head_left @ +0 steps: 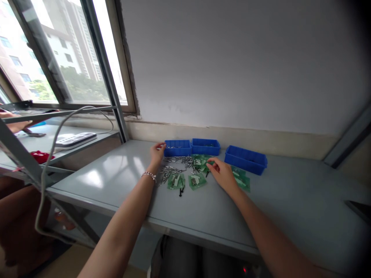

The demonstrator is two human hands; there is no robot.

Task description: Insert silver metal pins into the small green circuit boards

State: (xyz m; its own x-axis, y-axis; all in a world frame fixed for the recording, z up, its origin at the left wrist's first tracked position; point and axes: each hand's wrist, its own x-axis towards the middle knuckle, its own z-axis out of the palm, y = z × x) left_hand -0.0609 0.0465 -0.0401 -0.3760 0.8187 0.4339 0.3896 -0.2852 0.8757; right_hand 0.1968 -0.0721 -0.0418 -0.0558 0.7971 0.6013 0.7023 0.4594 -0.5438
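My left hand is at the left end of a blue bin with small metal parts in it. Its fingers are bent together; whatever they hold is too small to make out. My right hand hovers over green plastic packets, thumb and fingers pinched, their contents unclear. Just below those fingertips is a black screw. Silvery metal pins lie in loose heaps between my hands. Closer to me are two filled green packets, one on the left and one on the right, plus black screws.
A second blue bin and a third blue bin stand along the wall. More green packets lie beside my right forearm. At left, a metal frame with a hanging cable borders another table, where a person's hand shows.
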